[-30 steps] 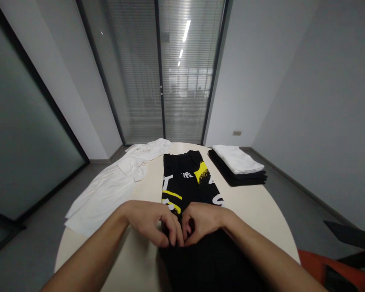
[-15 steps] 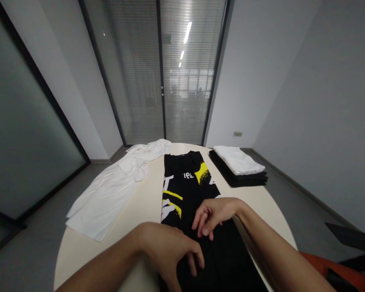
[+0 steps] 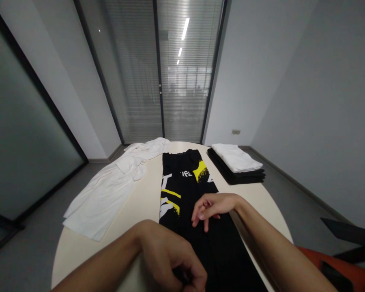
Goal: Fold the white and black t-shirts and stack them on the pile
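A black shirt (image 3: 187,188) with yellow and white print lies folded lengthwise on the table, its collar at the far end. My left hand (image 3: 173,255) is at the near left part of the shirt, its fingers curled together against the black cloth; what they pinch is too hidden to make out. Over the middle of the shirt rests my right hand (image 3: 211,209), palm down, fingers loosely bent and apart, with nothing held between them.
A round cream table (image 3: 136,211) carries a spread white garment (image 3: 106,194) on the left. At the back right, a folded white cloth (image 3: 235,158) tops folded black ones (image 3: 246,178). An orange and black chair (image 3: 322,263) stands at the lower right.
My left hand's fingers have curled in more and moved slightly down. The right hand has shifted slightly up with its fingers a little more spread. The view has moved a little.
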A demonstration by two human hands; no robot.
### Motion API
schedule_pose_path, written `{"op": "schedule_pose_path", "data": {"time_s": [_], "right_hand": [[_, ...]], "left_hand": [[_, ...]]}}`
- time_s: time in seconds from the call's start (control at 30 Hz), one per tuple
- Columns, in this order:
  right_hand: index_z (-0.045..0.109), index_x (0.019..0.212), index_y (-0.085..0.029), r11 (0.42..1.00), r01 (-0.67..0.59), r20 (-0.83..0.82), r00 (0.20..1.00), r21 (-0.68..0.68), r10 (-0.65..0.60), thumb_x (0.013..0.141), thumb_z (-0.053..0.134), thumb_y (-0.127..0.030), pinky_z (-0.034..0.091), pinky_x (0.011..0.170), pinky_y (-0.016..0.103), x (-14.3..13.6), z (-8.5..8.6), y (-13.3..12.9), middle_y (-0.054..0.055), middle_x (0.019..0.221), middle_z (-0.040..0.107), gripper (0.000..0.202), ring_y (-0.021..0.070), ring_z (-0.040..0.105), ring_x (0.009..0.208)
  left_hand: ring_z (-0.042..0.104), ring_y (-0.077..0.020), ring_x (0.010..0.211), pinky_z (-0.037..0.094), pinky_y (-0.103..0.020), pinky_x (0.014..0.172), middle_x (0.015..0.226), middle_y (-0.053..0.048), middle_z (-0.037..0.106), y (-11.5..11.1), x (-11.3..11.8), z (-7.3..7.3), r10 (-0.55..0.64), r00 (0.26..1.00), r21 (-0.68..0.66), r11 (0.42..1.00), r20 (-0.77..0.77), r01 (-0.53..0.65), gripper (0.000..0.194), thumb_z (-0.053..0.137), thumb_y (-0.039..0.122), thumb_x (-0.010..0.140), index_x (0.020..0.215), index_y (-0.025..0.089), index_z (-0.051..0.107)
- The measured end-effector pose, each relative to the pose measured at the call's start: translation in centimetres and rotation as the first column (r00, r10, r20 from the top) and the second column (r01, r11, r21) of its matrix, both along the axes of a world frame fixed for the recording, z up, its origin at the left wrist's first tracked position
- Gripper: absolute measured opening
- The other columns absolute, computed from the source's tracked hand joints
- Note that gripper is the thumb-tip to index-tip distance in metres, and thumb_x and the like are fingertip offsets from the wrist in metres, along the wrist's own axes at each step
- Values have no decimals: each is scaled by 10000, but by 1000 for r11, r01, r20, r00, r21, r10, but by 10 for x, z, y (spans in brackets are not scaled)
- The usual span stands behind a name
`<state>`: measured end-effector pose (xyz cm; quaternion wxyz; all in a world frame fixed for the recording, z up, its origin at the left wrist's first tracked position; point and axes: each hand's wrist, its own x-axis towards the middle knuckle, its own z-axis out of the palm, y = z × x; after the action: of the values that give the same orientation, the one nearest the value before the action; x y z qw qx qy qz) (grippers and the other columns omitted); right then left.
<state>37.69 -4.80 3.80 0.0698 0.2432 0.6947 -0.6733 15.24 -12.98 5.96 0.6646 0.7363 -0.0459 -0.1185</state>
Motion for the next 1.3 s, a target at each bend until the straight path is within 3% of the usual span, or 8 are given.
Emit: {"op": "schedule_pose_path", "data": {"time_s": [0.2,0.43,0.5,0.63,0.7,0.83,1.07,1.3], "right_hand": [[671,1192,-125,1000,-7,-15,1000,-25,6,856,703,-543,255,383,145,-1,-6,2,170,1230,704,538,161,762,796],[609,1267,-167,963,194,-15,981,188,-195,898,647,-525,302,412,177,-11,-14,3,77,970,758,515,109,667,566],[642,1204,-168,814,347,-84,933,466,-350,937,601,-473,376,495,205,-19,-18,3,33,823,740,407,111,626,560],[729,1038,-232,337,383,-170,838,860,-519,960,564,-386,402,645,254,-33,-25,4,14,786,722,239,153,638,712],[740,1023,-258,271,330,-139,828,904,-543,958,565,-373,390,652,259,-36,-28,5,9,821,731,220,163,645,743],[743,1035,-270,318,310,-105,843,896,-527,957,568,-371,385,645,254,-34,-34,9,-7,817,732,216,158,652,736],[703,1147,-227,312,354,-90,775,882,-625,983,520,-419,407,676,265,-43,-34,21,26,838,742,312,177,670,761],[674,931,-194,440,389,49,701,810,-711,966,539,-429,416,662,257,-73,-27,49,36,734,724,273,181,677,754]], "left_hand": [[672,-193,897,507,-272,788,933,-30,620,-20,27,-27,139,987,202,968,79,-152,144,503,145,826,949,197,556],[680,-235,1009,469,-306,877,1023,-59,702,-29,41,-48,12,976,648,746,218,-154,172,463,199,963,1045,217,612],[669,-222,1057,439,-313,938,1096,-42,716,-29,39,-43,48,969,675,709,243,-204,184,479,228,984,1109,237,615],[653,-228,1076,395,-354,996,1117,-12,736,-20,27,-25,147,964,702,662,222,-262,315,686,228,860,1172,242,643],[646,-240,1067,399,-364,983,1085,-14,743,-12,16,-18,218,957,719,633,192,-288,356,778,279,783,1125,236,686],[627,-252,1090,412,-358,969,1020,-20,753,1,-2,-18,287,950,748,603,120,-276,364,875,343,684,1005,232,744],[708,-192,907,471,-291,835,937,-2,769,3,0,-30,192,976,687,696,104,-210,134,767,287,839,947,214,734],[726,-181,876,463,-272,775,948,9,780,3,2,-32,254,955,689,666,153,-287,178,770,312,849,1009,243,731]]}}
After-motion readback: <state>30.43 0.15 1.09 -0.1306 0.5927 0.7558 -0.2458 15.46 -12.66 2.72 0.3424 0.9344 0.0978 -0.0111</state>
